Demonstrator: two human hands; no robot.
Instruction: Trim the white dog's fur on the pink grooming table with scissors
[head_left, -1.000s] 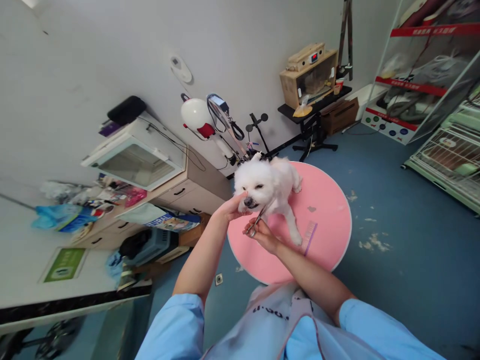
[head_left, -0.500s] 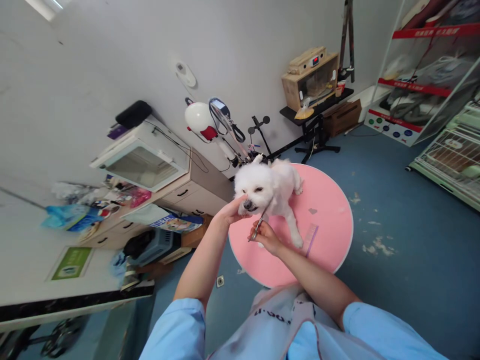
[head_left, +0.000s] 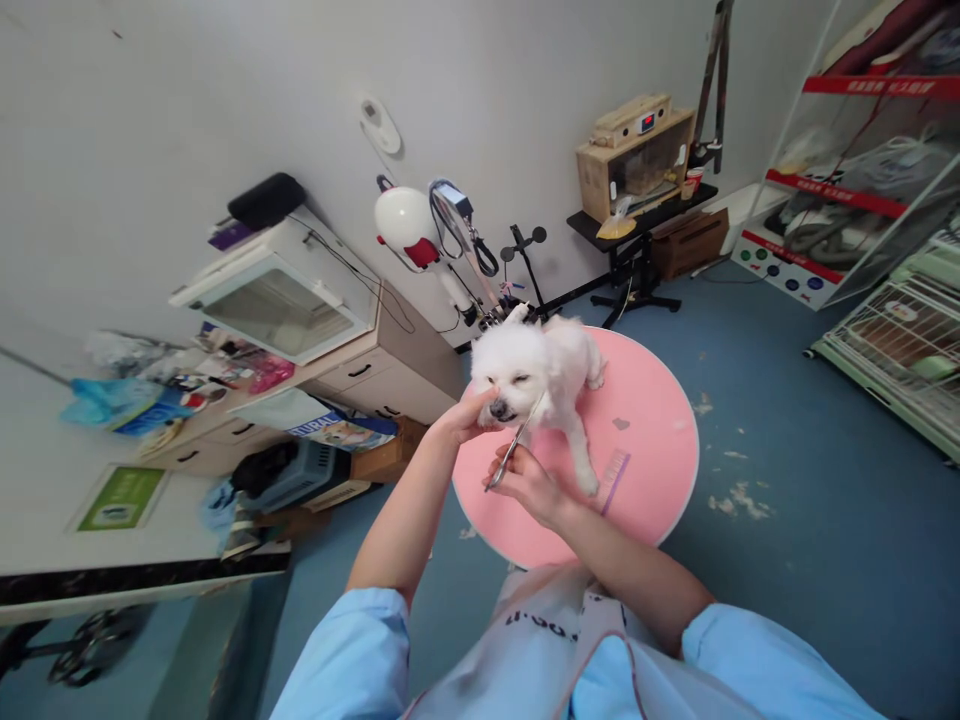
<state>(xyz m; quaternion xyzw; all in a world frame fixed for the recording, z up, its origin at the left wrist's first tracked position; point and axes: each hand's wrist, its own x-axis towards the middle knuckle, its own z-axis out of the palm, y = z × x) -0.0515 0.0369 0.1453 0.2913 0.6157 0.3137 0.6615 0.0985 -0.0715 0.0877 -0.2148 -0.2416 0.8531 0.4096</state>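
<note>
A fluffy white dog sits on a round pink table, facing me. My left hand is closed on the dog's muzzle, thumb beside the nose and fingers under the chin. In my right hand is a pair of scissors, gripped by the handles. The blades slant up to the fur on the right side of the dog's face, at the cheek. A purple-backed comb lies on the table, to the right of the dog's front leg.
Behind the dog stand a white and red dryer and an arm with black round pads. A cabinet with a white box on it is at left. To the right is a wire cage on the blue floor.
My right hand and the scissors have shifted slightly left and down, the blades still at the cheek. My left hand stays at the muzzle. The view has turned a little.
</note>
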